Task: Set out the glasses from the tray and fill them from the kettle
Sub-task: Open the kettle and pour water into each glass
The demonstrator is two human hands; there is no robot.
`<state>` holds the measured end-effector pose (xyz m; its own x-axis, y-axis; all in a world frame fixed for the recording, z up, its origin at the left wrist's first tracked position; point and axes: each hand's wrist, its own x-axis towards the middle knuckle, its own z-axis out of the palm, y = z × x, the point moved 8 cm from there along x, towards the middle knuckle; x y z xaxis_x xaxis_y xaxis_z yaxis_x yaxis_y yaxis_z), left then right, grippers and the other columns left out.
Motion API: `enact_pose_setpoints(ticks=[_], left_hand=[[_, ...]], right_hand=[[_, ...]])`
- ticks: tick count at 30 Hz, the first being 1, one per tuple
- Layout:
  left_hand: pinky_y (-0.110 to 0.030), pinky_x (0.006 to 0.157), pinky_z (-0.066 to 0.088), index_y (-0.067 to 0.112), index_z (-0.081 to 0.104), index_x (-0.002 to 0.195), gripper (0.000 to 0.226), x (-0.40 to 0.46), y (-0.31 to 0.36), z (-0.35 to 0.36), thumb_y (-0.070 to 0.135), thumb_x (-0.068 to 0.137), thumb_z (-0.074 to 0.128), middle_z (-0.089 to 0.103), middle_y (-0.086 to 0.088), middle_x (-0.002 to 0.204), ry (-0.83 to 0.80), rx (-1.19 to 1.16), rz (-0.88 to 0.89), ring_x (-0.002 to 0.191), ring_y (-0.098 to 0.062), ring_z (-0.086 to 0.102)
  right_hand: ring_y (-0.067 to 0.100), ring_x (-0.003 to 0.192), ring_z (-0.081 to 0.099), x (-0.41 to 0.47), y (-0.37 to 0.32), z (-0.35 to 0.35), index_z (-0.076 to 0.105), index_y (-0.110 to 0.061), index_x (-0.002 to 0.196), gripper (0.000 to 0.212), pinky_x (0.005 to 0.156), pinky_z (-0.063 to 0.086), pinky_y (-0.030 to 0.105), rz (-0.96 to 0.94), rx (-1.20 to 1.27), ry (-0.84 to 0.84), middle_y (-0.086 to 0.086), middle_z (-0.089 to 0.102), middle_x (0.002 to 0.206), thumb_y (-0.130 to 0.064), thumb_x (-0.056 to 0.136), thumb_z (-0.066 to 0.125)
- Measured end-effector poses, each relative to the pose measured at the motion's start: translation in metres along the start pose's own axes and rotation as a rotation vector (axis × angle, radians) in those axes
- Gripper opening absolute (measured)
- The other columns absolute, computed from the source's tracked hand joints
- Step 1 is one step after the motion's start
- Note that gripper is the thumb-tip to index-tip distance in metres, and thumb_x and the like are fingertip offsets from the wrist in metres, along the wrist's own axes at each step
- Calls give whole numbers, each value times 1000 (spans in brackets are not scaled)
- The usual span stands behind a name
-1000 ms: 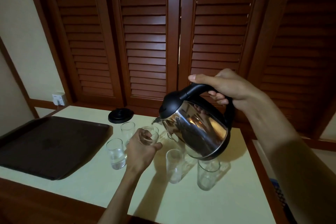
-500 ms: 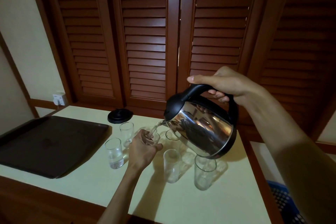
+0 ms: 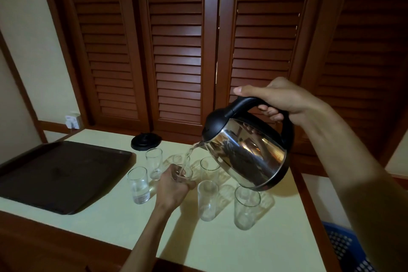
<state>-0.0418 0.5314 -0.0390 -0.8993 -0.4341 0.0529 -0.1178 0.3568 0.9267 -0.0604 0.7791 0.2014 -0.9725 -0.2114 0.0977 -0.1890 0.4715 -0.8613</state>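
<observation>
Pouring water into a held glass.

Near: two empty glasses [image 3: 207,201] on the surface [image 3: 123,223]. Left hand [image 3: 171,190], grip clamped round a glass [image 3: 184,174], steadies it under the stream. Right hand [image 3: 278,99] closed on the tilted kettle [image 3: 247,152] handle. Tray [image 3: 55,172] bare; further glasses, possibly part-filled, behind.

Kettle [image 3: 249,157]: mirror-bright steel body, black handle and rim. Glasses [image 3: 138,185]: clear, colourless. Tray [image 3: 55,172], left of frame: dark brown. Bench [image 3: 220,245]: pale cream top, reddish-brown wood edging. Shutters [image 3: 176,51], upper frame: red-brown, horizontal slats. Basket [image 3: 344,247], lower right: blue lattice.
</observation>
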Motion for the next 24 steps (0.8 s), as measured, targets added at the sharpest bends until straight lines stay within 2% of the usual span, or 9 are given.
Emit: enact_pose_setpoints(ticks=[4, 7, 9, 16, 21, 24], left_hand=[[-29, 60, 51, 11, 62, 94, 33, -2, -2, 0, 6, 68, 82, 70, -4, 83, -17, -5, -6, 68, -15, 63], [-26, 60, 50, 11, 62, 95, 34, -4, -1, 0, 6, 68, 83, 70, -3, 84, -21, 1, 10, 70, -13, 63], [-24, 58, 47, 10, 62, 94, 33, -6, 0, -1, 5, 69, 82, 70, -3, 84, -19, -1, 13, 68, -11, 61], [-26, 58, 48, 10, 63, 92, 33, -6, 11, -3, 4, 66, 82, 71, -3, 83, -24, 3, 38, 68, -13, 62], [-25, 57, 47, 5, 63, 96, 31, 3, 32, -10, -2, 70, 79, 69, 0, 82, -29, -46, 59, 69, -14, 62], [-27, 60, 48, 5, 64, 98, 32, 11, 44, -8, -2, 69, 77, 70, -5, 86, -74, -127, 51, 68, -19, 62]], right_hand=[[7, 35, 35, -2, 2, -1, 65, -20, 40, 54, 35, 27, 18, 1, 12, 1, -5, 46, 47, -53, 79, 81], [7, 35, 35, -4, 2, -1, 68, -15, 59, 44, 34, 26, 18, -5, 19, -1, -4, 47, 48, -51, 78, 82], [6, 35, 35, -6, 3, -1, 66, -11, 65, 45, 34, 26, 18, -8, 22, -3, -4, 47, 47, -51, 79, 81], [6, 32, 34, -14, 16, -1, 61, -22, 33, 59, 38, 27, 20, 10, 68, 48, -8, 44, 40, -52, 81, 79], [6, 32, 34, -21, 27, -5, 59, -23, 32, 61, 39, 28, 20, 11, 148, 102, -9, 43, 38, -52, 81, 79], [7, 32, 35, -26, 34, -10, 62, -23, 34, 58, 38, 28, 19, 9, 236, 133, -8, 44, 38, -52, 82, 79]])
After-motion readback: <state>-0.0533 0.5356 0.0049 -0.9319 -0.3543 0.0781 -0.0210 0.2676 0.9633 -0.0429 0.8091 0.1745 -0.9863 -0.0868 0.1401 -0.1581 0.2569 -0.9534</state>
